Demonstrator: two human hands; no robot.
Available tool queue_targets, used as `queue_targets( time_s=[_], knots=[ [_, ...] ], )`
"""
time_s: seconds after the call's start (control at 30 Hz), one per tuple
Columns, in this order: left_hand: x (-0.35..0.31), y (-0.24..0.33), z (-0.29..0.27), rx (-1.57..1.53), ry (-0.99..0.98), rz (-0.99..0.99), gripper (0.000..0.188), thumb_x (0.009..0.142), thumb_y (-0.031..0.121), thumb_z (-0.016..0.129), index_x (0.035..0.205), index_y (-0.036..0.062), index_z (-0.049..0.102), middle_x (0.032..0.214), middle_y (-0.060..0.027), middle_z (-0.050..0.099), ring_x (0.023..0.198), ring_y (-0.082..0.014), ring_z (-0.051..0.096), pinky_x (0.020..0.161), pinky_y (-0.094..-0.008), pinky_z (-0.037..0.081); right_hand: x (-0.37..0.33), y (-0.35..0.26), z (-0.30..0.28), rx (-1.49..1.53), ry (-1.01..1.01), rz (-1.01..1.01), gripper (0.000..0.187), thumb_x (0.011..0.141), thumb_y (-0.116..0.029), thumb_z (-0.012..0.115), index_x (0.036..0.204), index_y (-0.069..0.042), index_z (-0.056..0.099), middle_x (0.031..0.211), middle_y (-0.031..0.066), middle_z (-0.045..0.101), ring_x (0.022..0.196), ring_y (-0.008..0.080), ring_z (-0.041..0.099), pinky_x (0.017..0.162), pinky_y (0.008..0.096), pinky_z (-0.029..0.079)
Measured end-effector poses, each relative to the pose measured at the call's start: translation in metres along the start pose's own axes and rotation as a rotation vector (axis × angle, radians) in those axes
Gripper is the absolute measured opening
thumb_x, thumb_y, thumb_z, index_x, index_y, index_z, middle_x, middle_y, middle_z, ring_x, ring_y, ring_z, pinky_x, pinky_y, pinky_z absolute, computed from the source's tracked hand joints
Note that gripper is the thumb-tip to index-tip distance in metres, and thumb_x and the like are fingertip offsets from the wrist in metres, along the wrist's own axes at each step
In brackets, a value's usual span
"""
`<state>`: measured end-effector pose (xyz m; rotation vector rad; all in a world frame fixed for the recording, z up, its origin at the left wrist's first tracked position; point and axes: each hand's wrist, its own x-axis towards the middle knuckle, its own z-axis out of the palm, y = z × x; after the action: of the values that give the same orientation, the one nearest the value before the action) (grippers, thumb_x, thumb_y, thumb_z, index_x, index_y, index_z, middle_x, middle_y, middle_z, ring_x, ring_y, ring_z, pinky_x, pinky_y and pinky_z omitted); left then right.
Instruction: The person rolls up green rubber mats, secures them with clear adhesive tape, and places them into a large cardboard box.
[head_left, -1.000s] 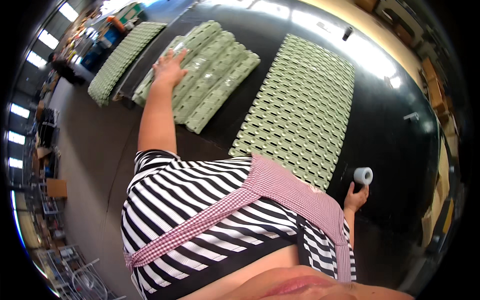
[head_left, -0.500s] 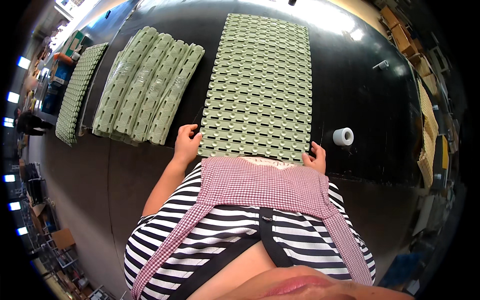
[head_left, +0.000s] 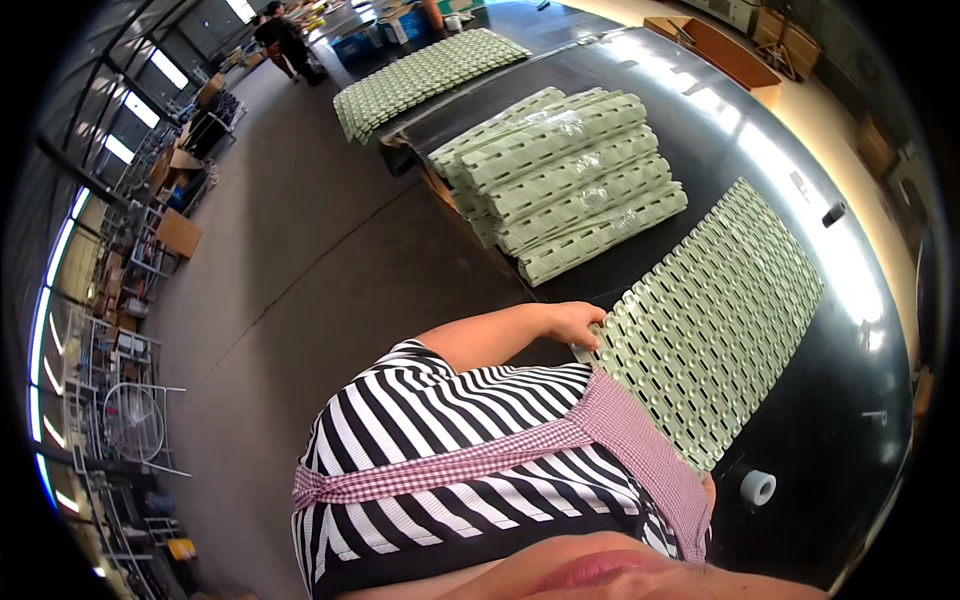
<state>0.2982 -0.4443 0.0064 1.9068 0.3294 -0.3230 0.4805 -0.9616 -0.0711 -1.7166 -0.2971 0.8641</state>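
A long pale green slotted mat (head_left: 715, 320), dotted with rows of round suction cups, lies flat on the black table. My left hand (head_left: 578, 325) is closed on its near left corner, thumb and fingers pinching the edge. Only a sliver of my right hand (head_left: 709, 492) shows at the near right corner; the apron (head_left: 640, 420) covers the rest, so its fingers are hidden. Left of the mat lies a stack of rolled or folded green mats (head_left: 570, 180), with clear wrapping that glints.
A white tape roll (head_left: 758, 487) stands right of the mat on the black table (head_left: 830, 440). Another pile of green mats (head_left: 430, 80) lies farther left, past the table's edge. Two people (head_left: 283, 45) stand far off, beyond the grey floor (head_left: 290, 230). Shelving and boxes line the left.
My view has swung left, so the table appears turned and more of the floor shows. My left hand has closed on the mat's corner. The right hand is now mostly hidden.
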Motion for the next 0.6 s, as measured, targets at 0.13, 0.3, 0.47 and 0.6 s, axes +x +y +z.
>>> queue_targets(
  time_s=[0.13,0.3,0.47,0.6],
  knots=[
    [0.025,-0.012,0.017,-0.663,0.135,-0.181,0.022,0.089,0.019,0.073,0.106,0.0052,0.069,0.101,-0.0079,0.073,0.073,-0.0164,0.057,0.063,-0.0325,0.046,0.004,-0.014,0.004,0.573,-0.099,0.053,0.031,0.104,-0.029,0.060,0.120,-0.004,0.068,0.104,0.0049,0.075,0.092,0.0146,0.069,0.076,0.0290,0.053],
    [0.063,-0.005,0.045,-1.623,0.373,-0.232,0.034,0.100,0.024,0.065,0.130,0.0080,0.062,0.108,-0.0089,0.074,0.063,-0.0108,0.049,0.054,-0.0254,0.043,0.048,-0.073,0.034,1.263,0.327,0.050,0.030,0.105,-0.031,0.058,0.119,-0.006,0.065,0.128,0.0107,0.070,0.110,0.0219,0.070,0.089,0.0350,0.057],
    [0.048,0.071,0.067,-0.790,0.611,0.096,0.065,0.100,0.030,0.066,0.157,0.0130,0.039,0.146,-0.0181,0.052,0.099,-0.0199,0.063,0.086,-0.0370,0.054,0.056,-0.126,0.060,0.430,0.491,-0.114,0.044,0.101,-0.035,0.065,0.132,-0.005,0.060,0.142,0.0133,0.060,0.113,0.0260,0.065,0.094,0.0400,0.053],
    [0.069,0.052,0.054,0.681,0.428,0.319,0.062,0.082,0.045,0.079,0.135,0.0149,0.063,0.135,-0.0188,0.053,0.128,-0.0367,0.048,0.109,-0.0510,0.038,0.069,-0.142,0.070,-0.934,0.327,-0.475,0.054,0.085,-0.025,0.079,0.132,-0.006,0.062,0.135,0.0159,0.062,0.118,0.0355,0.058,0.105,0.0468,0.044]
  ],
)
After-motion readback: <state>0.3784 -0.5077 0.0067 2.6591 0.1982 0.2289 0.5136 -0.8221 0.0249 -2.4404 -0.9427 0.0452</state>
